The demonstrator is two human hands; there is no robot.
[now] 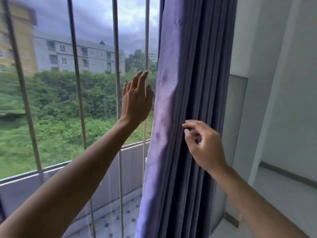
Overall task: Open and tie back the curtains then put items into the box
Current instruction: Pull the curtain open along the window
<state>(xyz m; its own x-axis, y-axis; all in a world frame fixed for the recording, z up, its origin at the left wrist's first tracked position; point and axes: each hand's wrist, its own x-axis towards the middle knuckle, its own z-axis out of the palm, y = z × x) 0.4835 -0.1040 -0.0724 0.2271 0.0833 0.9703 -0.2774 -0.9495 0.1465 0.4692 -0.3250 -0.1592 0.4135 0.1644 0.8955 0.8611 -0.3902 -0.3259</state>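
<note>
A purple curtain point(187, 93) hangs gathered in folds at the right side of the window. My left hand point(136, 100) is raised with straight fingers just left of the curtain's edge, in front of the glass, holding nothing. My right hand point(204, 145) is lower, in front of the curtain's folds, with its fingers loosely curled and their tips at the cloth. I cannot tell whether it pinches a fold. No tie-back and no box are in view.
Vertical window bars point(116, 66) cross the glass on the left, with a balcony wall point(68, 182) and tiled floor beyond. A white wall point(283, 100) stands right of the curtain.
</note>
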